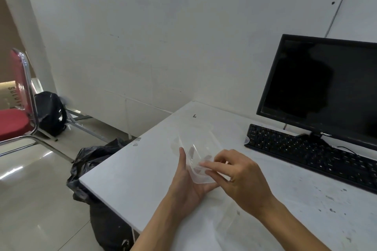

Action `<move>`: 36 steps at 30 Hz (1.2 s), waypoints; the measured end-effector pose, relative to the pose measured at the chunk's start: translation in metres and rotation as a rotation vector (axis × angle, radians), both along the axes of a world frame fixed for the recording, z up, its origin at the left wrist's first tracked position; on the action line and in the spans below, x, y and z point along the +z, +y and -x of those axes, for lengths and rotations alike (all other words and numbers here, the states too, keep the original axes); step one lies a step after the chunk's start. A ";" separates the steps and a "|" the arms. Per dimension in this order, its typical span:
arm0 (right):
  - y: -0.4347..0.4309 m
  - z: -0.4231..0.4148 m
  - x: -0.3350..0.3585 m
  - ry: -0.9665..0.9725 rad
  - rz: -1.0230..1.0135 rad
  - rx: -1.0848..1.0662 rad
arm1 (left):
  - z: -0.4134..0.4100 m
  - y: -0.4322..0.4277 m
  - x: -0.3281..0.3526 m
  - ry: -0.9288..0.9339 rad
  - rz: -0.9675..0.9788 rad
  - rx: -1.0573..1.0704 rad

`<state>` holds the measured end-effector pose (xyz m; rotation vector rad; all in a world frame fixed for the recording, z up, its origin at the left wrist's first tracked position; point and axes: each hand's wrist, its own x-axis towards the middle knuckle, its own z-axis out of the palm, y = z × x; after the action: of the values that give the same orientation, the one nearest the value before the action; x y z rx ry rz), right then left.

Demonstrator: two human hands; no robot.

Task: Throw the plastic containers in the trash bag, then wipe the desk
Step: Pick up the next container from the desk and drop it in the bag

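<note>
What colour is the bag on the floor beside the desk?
Black. The trash bag shows in the head view, by the desk.

A plain office workstation: a white rectangular desk [142, 169] stands against a bare white wall [142, 26]. On the desk's right part sit a black flat-screen monitor [318, 87], its screen dark, and a black keyboard [306, 153]. Left of the desk, on glossy pale floor tiles [30, 199], are a red-cushioned chrome-framed chair [14, 120] and a black backpack [51, 112].

The plastic container [195, 155] is clear, the bench [130, 185] white with grey smudges, the trash bag [91, 161] black, the keyboard [310, 153] black, the chair seat [12, 123] red.
</note>
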<state>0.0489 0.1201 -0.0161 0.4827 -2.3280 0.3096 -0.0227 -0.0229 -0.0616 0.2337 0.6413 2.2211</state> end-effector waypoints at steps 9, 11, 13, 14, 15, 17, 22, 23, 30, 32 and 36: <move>0.005 -0.012 -0.002 -0.109 -0.009 0.054 | 0.002 0.002 -0.005 -0.004 0.029 0.029; 0.004 -0.013 -0.003 -0.127 -0.022 0.063 | 0.000 0.000 -0.002 0.030 0.039 0.014; 0.004 -0.013 -0.003 -0.139 -0.019 0.059 | -0.003 -0.003 0.000 0.059 0.027 0.003; 0.004 -0.013 -0.004 -0.147 -0.020 0.053 | -0.003 -0.004 -0.001 0.059 0.013 0.014; 0.005 -0.013 -0.004 -0.159 -0.023 0.045 | -0.003 -0.005 -0.003 0.060 0.001 0.034; 0.005 -0.013 -0.005 -0.204 0.025 0.034 | -0.001 -0.004 -0.005 0.064 0.021 0.079; 0.004 -0.008 -0.008 -0.171 0.474 -0.219 | -0.004 -0.003 -0.001 0.057 -0.023 0.113; 0.006 -0.005 -0.007 -0.241 0.583 -0.282 | -0.004 -0.002 -0.001 0.051 -0.030 0.120; 0.017 -0.001 -0.003 -0.640 1.048 -0.252 | -0.006 0.000 0.003 0.127 0.140 0.140; 0.019 0.000 -0.006 -0.590 1.074 -0.281 | -0.008 0.000 0.001 0.172 0.165 0.121; 0.021 0.001 -0.008 -0.601 1.112 -0.287 | -0.009 0.001 0.001 0.199 0.206 0.116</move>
<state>0.0478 0.1411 -0.0241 -0.5551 -2.2575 1.6328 -0.0141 -0.0223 -0.0610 0.3211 1.0083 2.2384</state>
